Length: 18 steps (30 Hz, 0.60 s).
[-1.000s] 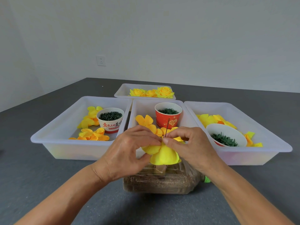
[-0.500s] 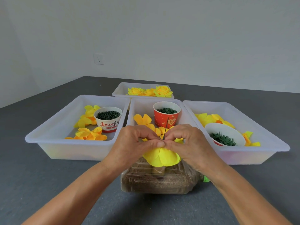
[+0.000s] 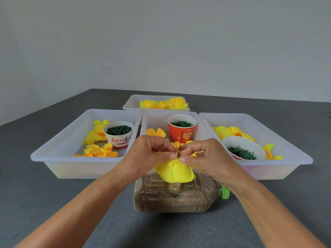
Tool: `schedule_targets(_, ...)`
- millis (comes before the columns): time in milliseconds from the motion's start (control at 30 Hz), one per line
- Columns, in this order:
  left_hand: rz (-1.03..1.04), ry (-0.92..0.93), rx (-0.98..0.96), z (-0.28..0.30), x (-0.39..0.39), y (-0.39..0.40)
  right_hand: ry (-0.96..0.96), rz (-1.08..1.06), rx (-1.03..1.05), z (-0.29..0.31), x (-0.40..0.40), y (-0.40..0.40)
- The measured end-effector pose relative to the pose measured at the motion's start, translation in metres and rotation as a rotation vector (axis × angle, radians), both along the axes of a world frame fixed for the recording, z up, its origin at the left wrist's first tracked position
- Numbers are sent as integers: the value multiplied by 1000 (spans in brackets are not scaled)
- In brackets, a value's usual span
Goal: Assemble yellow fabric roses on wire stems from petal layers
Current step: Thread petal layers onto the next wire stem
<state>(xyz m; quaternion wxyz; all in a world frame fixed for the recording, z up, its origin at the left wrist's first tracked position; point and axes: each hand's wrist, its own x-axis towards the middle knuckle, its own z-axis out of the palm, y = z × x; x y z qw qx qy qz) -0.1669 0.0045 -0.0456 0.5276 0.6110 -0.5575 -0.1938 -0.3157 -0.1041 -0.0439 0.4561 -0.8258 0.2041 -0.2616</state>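
A yellow fabric rose (image 3: 174,171) hangs petals-down on a thin green wire stem (image 3: 181,140) that sticks up between my hands. My left hand (image 3: 148,154) and my right hand (image 3: 206,156) meet at the top of the rose, each pinching the petal layer against the wire with thumb and fingertips. The rose sits over a sand-filled plastic bottle (image 3: 177,196) lying on its side, with a green cap at the right. The wire's lower end is hidden by the petals.
Three white trays stand behind: the left tray (image 3: 53,154) with petals and a white cup (image 3: 119,134), the middle tray (image 3: 155,119) with a red cup (image 3: 181,129), the right tray (image 3: 286,154) with petals and a bowl (image 3: 243,149). A far tray (image 3: 132,102) holds finished roses (image 3: 163,103).
Both hands have closed in on the wire at the top of the rose. The petal layer has slid down the wire and now droops lower over the bottle.
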Motion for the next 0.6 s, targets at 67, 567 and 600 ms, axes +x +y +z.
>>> schedule_targets(67, -2, 5, -9, -1, -1, 0, -10, -41, 4, 0, 1, -1)
schedule_targets(567, -66, 39, 63, 6, -1, -6, -1, -5, 2, 1, -4, -19)
schedule_targets(600, -74, 29, 79, 8, 0, -6, -26, -51, 12, 3, -6, -26)
